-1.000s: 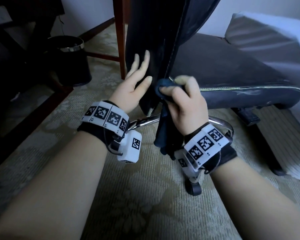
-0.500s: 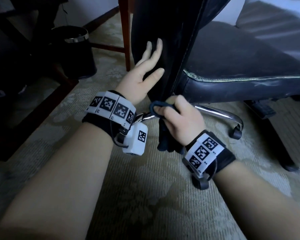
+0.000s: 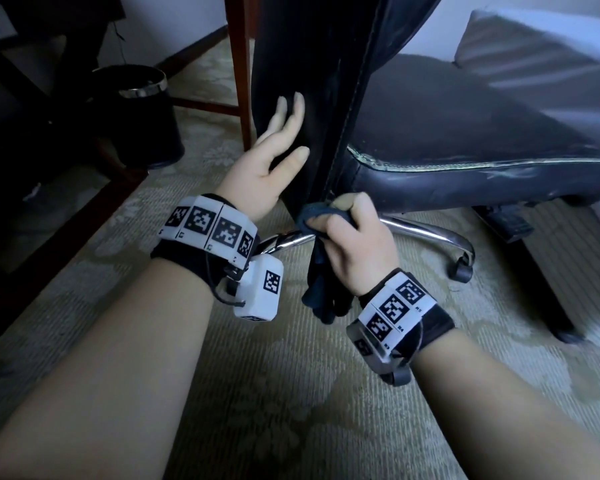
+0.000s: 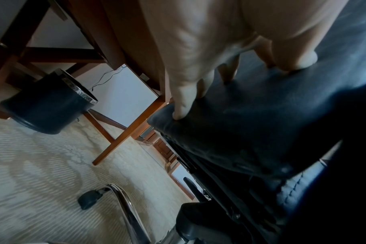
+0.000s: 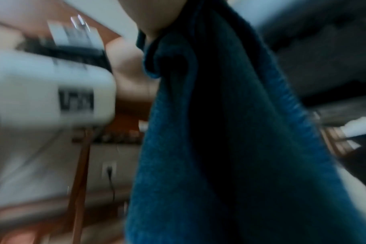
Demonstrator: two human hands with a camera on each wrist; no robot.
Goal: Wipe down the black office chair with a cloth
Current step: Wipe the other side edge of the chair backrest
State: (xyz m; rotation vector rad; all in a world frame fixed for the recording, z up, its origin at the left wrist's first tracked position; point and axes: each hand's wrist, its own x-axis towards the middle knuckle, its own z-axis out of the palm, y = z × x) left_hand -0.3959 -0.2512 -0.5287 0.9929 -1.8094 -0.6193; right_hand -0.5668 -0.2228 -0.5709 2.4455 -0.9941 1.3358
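The black office chair (image 3: 465, 140) stands ahead on the carpet, its backrest (image 3: 312, 64) upright in the middle of the head view and its seat stretching right. My left hand (image 3: 274, 147) lies flat with straight fingers against the back of the backrest (image 4: 251, 102). My right hand (image 3: 347, 237) grips a dark blue cloth (image 3: 321, 216) at the backrest's bottom edge, where it meets the seat. The rest of the cloth (image 5: 219, 148) hangs down below my fist. The right wrist view is blurred.
A black waste bin (image 3: 142, 112) with a chrome rim stands at the left beside a wooden desk leg (image 3: 238, 71). The chair's chrome base (image 3: 426, 233) and castor (image 3: 463, 270) spread over the patterned carpet. A white bed (image 3: 551, 46) lies at the right.
My right hand has carried the cloth down the backrest's edge to its bottom by the seat. My left hand stays flat on the backrest.
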